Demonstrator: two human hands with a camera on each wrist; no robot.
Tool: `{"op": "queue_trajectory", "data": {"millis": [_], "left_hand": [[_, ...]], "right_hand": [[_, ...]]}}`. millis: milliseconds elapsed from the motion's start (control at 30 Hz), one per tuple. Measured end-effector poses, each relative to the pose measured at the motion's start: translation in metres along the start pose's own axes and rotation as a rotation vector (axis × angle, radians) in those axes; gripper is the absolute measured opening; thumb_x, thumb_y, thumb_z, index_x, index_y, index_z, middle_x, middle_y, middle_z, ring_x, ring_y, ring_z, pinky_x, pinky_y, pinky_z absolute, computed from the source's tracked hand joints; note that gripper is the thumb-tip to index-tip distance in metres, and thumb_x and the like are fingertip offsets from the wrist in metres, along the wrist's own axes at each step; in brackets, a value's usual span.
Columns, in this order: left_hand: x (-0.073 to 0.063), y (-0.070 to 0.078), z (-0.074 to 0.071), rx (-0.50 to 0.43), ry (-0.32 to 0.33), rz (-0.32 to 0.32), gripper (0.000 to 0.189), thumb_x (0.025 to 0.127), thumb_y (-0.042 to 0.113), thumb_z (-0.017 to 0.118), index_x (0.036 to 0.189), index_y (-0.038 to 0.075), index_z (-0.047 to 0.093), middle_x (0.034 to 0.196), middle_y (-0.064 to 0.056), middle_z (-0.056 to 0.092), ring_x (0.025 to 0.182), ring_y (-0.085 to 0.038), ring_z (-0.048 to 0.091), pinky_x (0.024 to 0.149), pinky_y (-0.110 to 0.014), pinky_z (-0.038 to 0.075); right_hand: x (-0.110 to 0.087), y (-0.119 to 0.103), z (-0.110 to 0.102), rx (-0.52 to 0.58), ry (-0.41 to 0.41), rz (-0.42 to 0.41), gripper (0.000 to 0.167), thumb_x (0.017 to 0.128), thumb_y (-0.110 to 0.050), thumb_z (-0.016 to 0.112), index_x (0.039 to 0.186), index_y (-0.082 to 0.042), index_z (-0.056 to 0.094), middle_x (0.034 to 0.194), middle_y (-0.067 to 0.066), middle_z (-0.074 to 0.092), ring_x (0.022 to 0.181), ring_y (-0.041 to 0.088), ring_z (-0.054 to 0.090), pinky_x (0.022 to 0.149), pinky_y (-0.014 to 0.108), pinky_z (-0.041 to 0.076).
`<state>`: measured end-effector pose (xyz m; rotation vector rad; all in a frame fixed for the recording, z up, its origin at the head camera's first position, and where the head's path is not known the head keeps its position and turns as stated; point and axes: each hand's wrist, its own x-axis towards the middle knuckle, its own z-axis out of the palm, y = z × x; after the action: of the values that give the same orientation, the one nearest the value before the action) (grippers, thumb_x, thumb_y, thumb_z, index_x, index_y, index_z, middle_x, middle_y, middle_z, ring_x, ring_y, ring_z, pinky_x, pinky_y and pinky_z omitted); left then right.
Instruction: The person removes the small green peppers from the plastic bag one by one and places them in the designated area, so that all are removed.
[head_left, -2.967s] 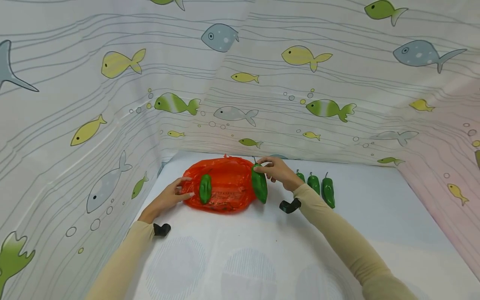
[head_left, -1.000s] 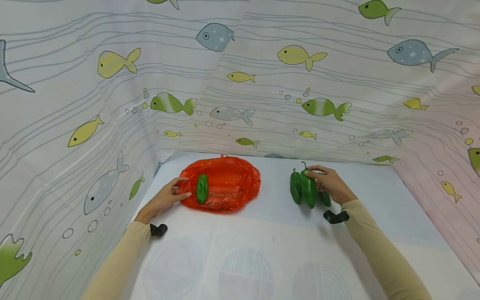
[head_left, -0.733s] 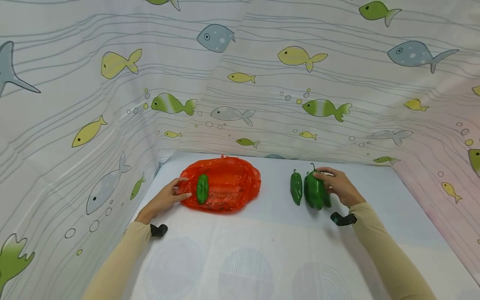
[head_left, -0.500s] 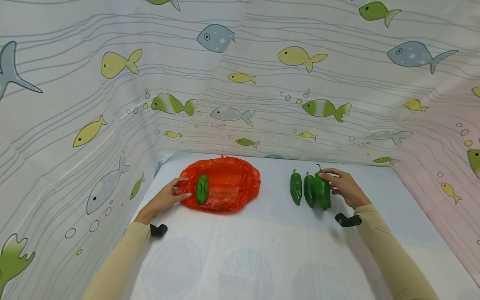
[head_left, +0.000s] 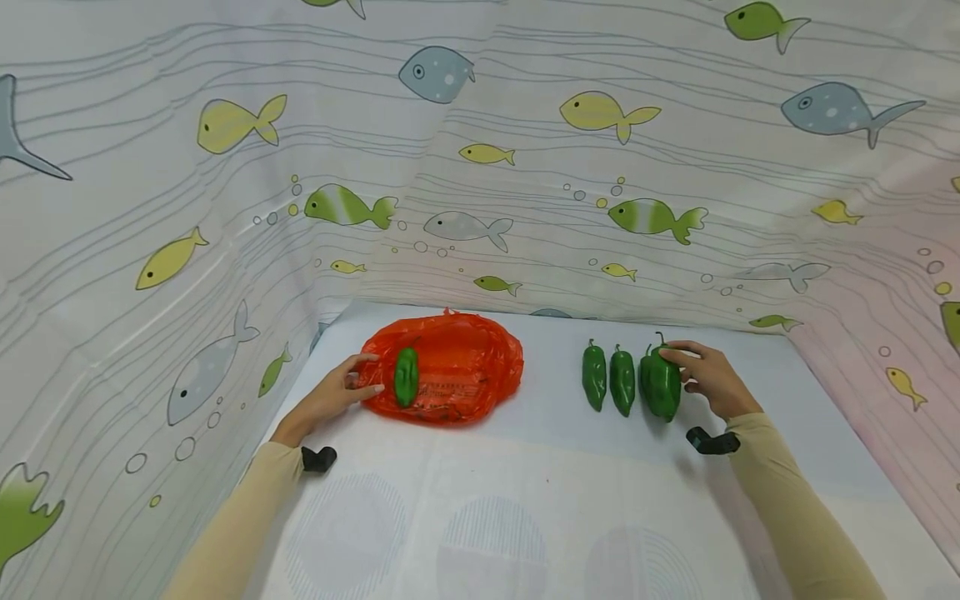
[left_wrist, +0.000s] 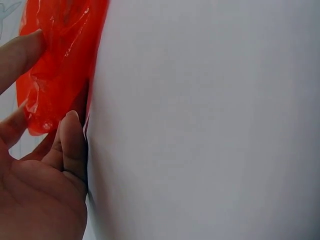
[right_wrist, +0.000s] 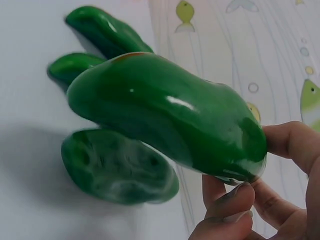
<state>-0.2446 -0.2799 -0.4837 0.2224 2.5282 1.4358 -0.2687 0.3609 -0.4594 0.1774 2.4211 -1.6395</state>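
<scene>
My right hand (head_left: 711,379) pinches a glossy green pepper (head_left: 666,382) by its stem end. In the right wrist view the held pepper (right_wrist: 170,110) hangs over a third pepper (right_wrist: 120,167) lying on the table, and overlaps it in the head view. Just left of it, two slim green peppers (head_left: 594,377) (head_left: 622,382) lie side by side, stems away from me. My left hand (head_left: 335,392), fingers spread, touches the left edge of a red plastic bag (head_left: 457,358). One green pepper (head_left: 406,377) lies on the bag's left part. Fingertips meet the bag (left_wrist: 60,65) in the left wrist view.
A white table (head_left: 555,467) with pale circle prints lies under everything. Fish-patterned cloth walls (head_left: 525,250) close it in at the back, left and right. Black cameras (head_left: 318,459) are strapped to both wrists.
My right hand has carried the pepper rightward from the bag's right edge, past the two slim peppers, to the third one. My left hand has stayed at the bag.
</scene>
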Motion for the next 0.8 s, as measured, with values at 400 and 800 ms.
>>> {"op": "queue_trajectory", "data": {"millis": [400,800], "left_hand": [[-0.007,0.012,0.0,-0.017,-0.007,-0.005,0.064,0.098,0.017,0.073,0.15,0.001,0.04,0.105,-0.017,0.056,0.089,-0.028,0.05,0.068,-0.032,0.041],[0.008,-0.017,0.0,0.008,0.008,-0.012,0.065,0.098,0.019,0.073,0.152,0.004,0.039,0.109,-0.017,0.053,0.09,-0.03,0.048,0.067,-0.032,0.042]], "right_hand": [[0.004,0.01,-0.014,-0.002,0.044,0.04,0.075,0.097,-0.05,0.068,0.15,-0.003,0.043,0.099,-0.007,0.059,0.079,0.01,0.056,0.072,0.032,0.052],[0.003,0.021,-0.022,-0.034,0.056,0.067,0.074,0.1,-0.05,0.064,0.15,0.0,0.041,0.096,-0.008,0.06,0.081,0.011,0.056,0.072,0.032,0.052]]}}
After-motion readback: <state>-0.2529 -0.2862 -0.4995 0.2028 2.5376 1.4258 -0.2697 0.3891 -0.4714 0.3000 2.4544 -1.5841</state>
